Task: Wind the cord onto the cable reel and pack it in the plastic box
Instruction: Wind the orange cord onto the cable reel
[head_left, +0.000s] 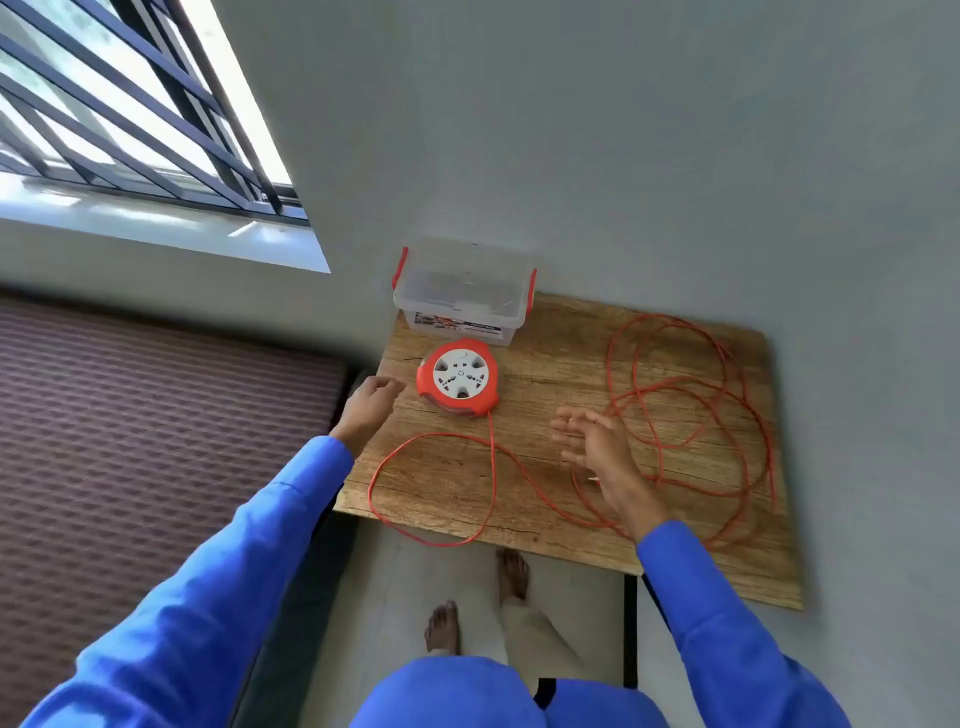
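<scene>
A person in blue sleeves reaches toward an orange cable reel (457, 378) lying flat on a wooden table (561, 364), the left hand (370, 402) loosely curled just beside it and the right hand (597, 447) hovering with fingers spread, neither gripping anything. The orange cord (691, 410) sprawls unwound in loose loops across the tabletop, one loop hanging past the near edge, while the plastic box (460, 296) sits behind the reel. Winding appears not yet begun; the next move likely calls for steadying the reel and feeding cord in.
</scene>
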